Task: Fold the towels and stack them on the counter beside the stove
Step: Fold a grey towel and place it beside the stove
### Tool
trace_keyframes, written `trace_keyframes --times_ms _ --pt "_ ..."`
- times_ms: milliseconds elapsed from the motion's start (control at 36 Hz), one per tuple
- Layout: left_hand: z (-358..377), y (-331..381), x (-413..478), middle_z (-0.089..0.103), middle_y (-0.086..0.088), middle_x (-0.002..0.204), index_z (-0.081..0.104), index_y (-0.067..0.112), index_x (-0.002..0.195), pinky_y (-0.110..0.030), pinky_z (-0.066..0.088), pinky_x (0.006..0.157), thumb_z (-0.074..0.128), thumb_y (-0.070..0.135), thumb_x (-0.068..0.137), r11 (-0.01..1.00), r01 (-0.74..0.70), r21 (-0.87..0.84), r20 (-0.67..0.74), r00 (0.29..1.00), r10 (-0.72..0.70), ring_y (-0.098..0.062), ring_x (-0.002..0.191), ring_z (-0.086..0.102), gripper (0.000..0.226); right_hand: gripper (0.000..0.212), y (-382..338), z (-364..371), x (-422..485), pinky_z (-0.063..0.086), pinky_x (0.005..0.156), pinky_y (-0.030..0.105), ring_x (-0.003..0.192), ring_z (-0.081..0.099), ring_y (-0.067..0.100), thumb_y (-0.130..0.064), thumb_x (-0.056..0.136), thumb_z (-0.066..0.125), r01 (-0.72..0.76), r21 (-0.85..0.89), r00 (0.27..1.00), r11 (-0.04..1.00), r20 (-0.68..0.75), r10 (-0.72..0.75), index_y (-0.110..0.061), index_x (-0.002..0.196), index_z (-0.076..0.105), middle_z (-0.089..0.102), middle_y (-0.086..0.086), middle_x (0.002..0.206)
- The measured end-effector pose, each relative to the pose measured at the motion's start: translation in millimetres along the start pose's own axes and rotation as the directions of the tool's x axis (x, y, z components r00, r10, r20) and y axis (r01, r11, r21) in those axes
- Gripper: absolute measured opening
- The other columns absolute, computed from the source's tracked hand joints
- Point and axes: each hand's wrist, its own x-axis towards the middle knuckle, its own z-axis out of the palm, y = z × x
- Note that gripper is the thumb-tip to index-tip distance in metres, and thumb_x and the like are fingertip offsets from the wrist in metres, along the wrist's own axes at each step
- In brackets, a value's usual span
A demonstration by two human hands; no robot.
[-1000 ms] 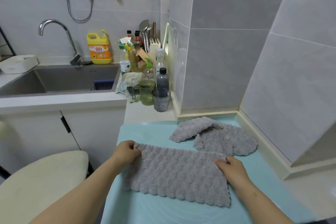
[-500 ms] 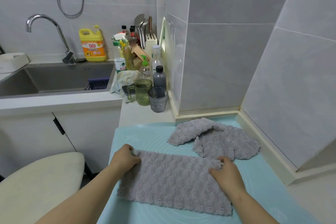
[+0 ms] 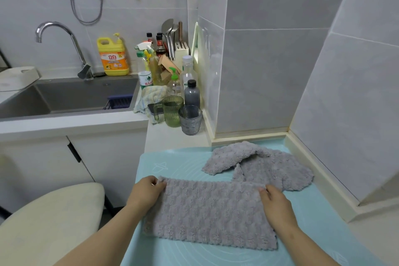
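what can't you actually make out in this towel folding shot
Head view: the stove lies outside the frame, so the stacking spot is unknown.
Right hand on the flat towel: pinching or pressing, its own back hides the grip.
Crumpled towel: one or two, its folds hide that.
Dark sauce bottles: labels too small.

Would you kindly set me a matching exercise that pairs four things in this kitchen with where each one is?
Things
1. flat towel
2. crumpled towel
3. yellow jug
4. green cup

Places
A. behind the sink, right of the tap
B. right beside the grey cup
C. on the far part of the mat, near the wall corner
D. spread on the mat, left hand and right hand at its far corners

Pairs: 1-D, 2-C, 3-A, 4-B
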Motion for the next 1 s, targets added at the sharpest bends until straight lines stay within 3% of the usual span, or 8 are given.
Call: trace_keyframes --times_ms 83,194,333,389,556,667,861,1000 --pt "1 0 1 0.048 0.0 0.066 0.04 0.017 0.065 -0.027 0.028 0.053 0.048 0.033 0.095 0.999 0.007 0.04 -0.013 1.0 -0.006 -0.015 0.064 0.043 0.035 0.029 -5 2 -1 0.045 0.077 0.035 0.082 0.056 0.025 -0.028 0.101 0.033 -0.034 -0.049 0.999 0.998 0.015 0.035 -0.011 0.1 0.056 0.063 0.011 0.095" --pt "4 -1 0 0.051 0.0 0.071 0.043 0.018 0.071 -0.028 0.032 0.057 0.041 0.037 0.098 0.995 0.004 0.097 -0.033 0.999 0.0 -0.018 0.07 0.047 0.033 0.046 -9 2 -6 0.043 0.092 0.036 0.113 0.054 0.03 -0.043 0.096 0.041 -0.093 0.007 0.995 0.996 0.046 0.092 -0.02 0.136 0.036 0.053 0.008 0.131" --pt "6 -3 -2 0.049 -0.002 0.07 0.042 0.015 0.072 -0.028 0.03 0.055 0.036 0.035 0.1 0.995 -0.002 0.096 -0.055 0.998 0.007 -0.017 0.066 0.044 0.035 0.031 -9 -2 -9 0.042 0.064 0.026 0.074 0.054 0.009 -0.021 0.085 0.062 -0.125 0.047 0.986 0.991 0.121 0.119 -0.019 0.109 0.043 0.055 -0.01 0.085" --pt "7 -3 -3 0.049 -0.003 0.07 0.044 0.013 0.074 -0.029 0.032 0.058 0.036 0.035 0.1 0.996 0.0 0.085 -0.074 0.997 0.006 -0.017 0.066 0.044 0.035 0.014 -8 -1 -8 0.04 0.061 0.024 0.074 0.054 0.01 -0.019 0.086 0.059 -0.096 -0.012 0.985 0.995 0.143 0.097 -0.02 0.097 0.05 0.061 -0.007 0.086" --pt "9 3 -13 0.056 -0.012 0.118 0.042 0.015 0.127 -0.032 0.039 0.074 0.041 0.038 0.097 1.0 0.012 0.023 -0.099 0.995 -0.009 -0.027 0.096 0.054 0.037 0.029 -11 0 -14 0.042 0.082 0.029 0.093 0.053 0.019 -0.031 0.097 0.044 -0.085 0.021 0.99 0.996 0.112 0.082 -0.015 0.117 0.057 0.061 0.003 0.108" --pt "12 9 -32 0.049 -0.011 0.119 0.044 0.016 0.129 -0.03 0.038 0.068 0.052 0.027 0.092 0.946 -0.133 0.294 -0.272 0.938 0.216 -0.029 0.1 0.054 0.04 0.024 -11 1 -19 0.045 0.086 0.031 0.095 0.055 0.02 -0.035 0.096 0.045 -0.07 0.04 0.99 0.997 0.129 0.064 -0.021 0.113 0.054 0.061 0.0 0.106" --pt "26 18 -48 0.048 0.008 0.112 0.052 0.033 0.118 -0.024 0.044 0.082 0.047 0.04 0.092 0.776 -0.526 0.348 0.255 0.85 0.462 -0.011 0.102 0.052 0.027 0.024 -13 -4 -24 0.041 0.06 0.023 0.075 0.054 0.008 -0.016 0.085 0.057 -0.097 0.039 0.977 0.994 0.193 0.088 -0.02 0.106 0.048 0.056 -0.01 0.084" --pt "33 16 -53 0.047 0.006 0.121 0.045 0.032 0.126 -0.023 0.036 0.073 0.039 0.043 0.096 0.683 -0.556 0.473 0.228 0.826 0.515 -0.013 0.107 0.049 0.032 0.016 -18 -8 -22 0.044 0.06 0.022 0.075 0.056 0.009 -0.013 0.085 0.056 -0.12 0.061 0.968 0.991 0.23 0.103 -0.018 0.1 0.052 0.059 -0.005 0.086"
